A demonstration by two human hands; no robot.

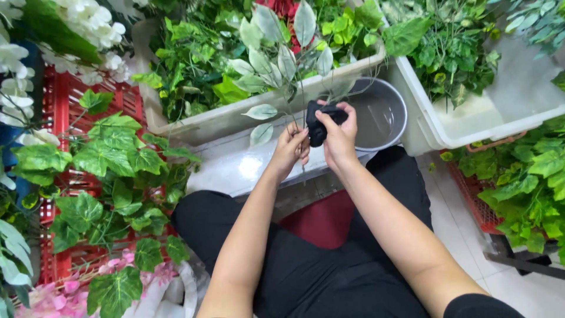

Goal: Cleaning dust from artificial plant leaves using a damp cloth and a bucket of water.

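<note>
Your left hand point(291, 147) pinched pale-leaf artificial stem point(276, 59); your right hand point(338, 132) closed round black cloth point(321, 121), apparently wiping stem above grey basin point(385, 115).

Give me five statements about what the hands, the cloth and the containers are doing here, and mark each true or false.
1. The right hand grips a dark cloth. True.
2. The left hand rests flat on the knee. False: it is raised beside the right hand, pinching the stem of a pale-leafed branch.
3. The grey basin stands behind the hands. True.
4. The crate on the left is blue. False: it is red.
5. The white tub on the right holds only white flowers. False: green foliage fills it.
</note>
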